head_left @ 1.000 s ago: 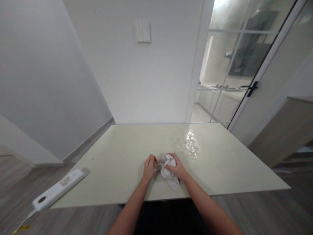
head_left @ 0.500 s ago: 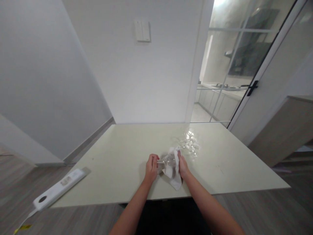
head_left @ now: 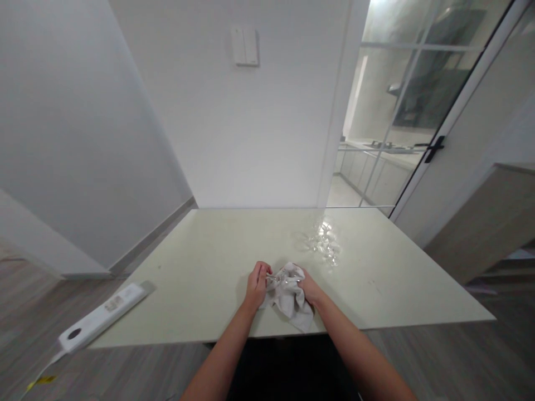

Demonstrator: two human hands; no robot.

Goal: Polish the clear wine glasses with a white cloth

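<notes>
A clear stemmed glass, which looks like a wine glass [head_left: 272,278], lies sideways above the table's front part. At its left end my left hand [head_left: 256,283] is closed on the stem. The bowl is mostly wrapped in a crumpled white cloth [head_left: 290,301], so its outline is hard to see. My right hand [head_left: 308,287] grips the cloth around the bowl, its fingertips partly covered by the folds. The cloth's lower end hangs toward the table edge.
Clear, shiny glassware [head_left: 324,243] is clustered beyond my right hand, its pieces hard to separate. A white power strip [head_left: 104,314] with a cord crosses the left edge of the pale table [head_left: 209,250]. A wall [head_left: 267,139] rises behind; a glazed door [head_left: 422,161] is at right.
The cloth has been pulled further over the glass bowl and bunched up. My right hand has turned and shifted slightly down; my left hand keeps its hold on the stem.
</notes>
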